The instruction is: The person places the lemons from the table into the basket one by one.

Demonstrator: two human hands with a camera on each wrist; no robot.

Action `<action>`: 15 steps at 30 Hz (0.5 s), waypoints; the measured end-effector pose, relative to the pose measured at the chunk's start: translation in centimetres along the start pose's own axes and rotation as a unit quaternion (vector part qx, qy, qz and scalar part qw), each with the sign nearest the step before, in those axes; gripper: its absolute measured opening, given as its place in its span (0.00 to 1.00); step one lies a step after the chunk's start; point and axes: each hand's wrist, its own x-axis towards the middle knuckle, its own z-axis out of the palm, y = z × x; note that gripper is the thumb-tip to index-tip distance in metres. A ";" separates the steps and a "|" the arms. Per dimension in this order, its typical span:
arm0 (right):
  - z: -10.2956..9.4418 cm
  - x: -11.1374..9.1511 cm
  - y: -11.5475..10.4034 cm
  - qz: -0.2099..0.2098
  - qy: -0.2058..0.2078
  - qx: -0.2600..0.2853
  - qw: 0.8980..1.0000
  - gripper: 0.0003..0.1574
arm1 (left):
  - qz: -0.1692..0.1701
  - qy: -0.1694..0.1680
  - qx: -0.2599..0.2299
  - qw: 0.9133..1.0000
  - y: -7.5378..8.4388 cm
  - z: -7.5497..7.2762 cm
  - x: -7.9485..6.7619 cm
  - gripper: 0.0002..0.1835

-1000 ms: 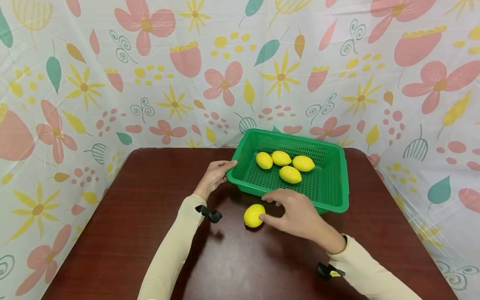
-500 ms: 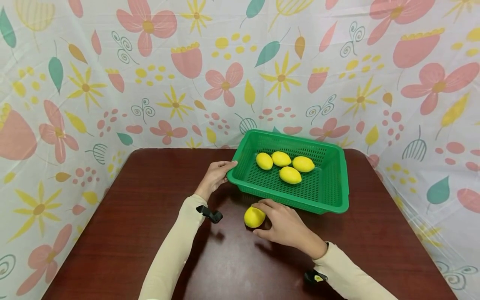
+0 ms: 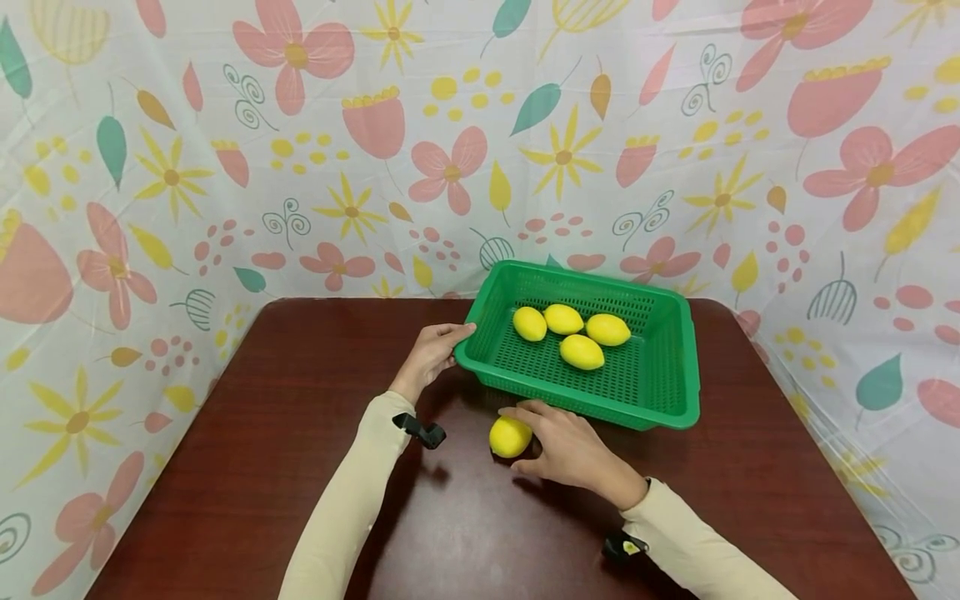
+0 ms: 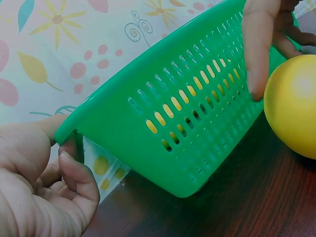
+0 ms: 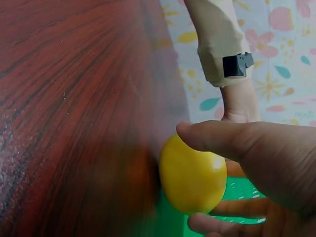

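My left hand (image 3: 429, 360) grips the near left corner rim of a green plastic basket (image 3: 517, 382). In the left wrist view, its thumb lies over the rim and curled fingers (image 4: 79, 177) are beneath. Several yellow lemons (image 3: 582, 352) lie inside the basket. Another lemon (image 3: 508, 437) rests on the table in front of it. My right hand (image 3: 573, 450) is spread around that lemon's right side, fingers reaching over its far side, thumb on the near side with a small gap in the head view. In the right wrist view the thumb (image 5: 212, 136) overlaps the lemon (image 5: 192, 175); contact is unclear.
The dark red-brown table (image 3: 262, 433) extends left, right and in front of the basket. A flower-patterned curtain (image 3: 450, 100) hangs behind it and along both sides. Both wrists wear black camera mounts (image 3: 420, 429).
My right hand has come down and left from above the basket's near rim to around the loose lemon, then barely moved. The left hand and basket stay put.
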 end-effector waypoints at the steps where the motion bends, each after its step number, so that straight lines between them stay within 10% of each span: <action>1: 0.0 0.0 0.1 -0.003 -0.001 0.001 1.000 0.47 | 0.000 0.001 0.000 1.000 0.0 0.0 0.0 0.22; 15: 0.9 0.3 1.1 -0.009 0.011 -0.004 1.000 0.43 | -0.002 -0.003 0.001 1.000 0.0 0.0 -0.1 0.21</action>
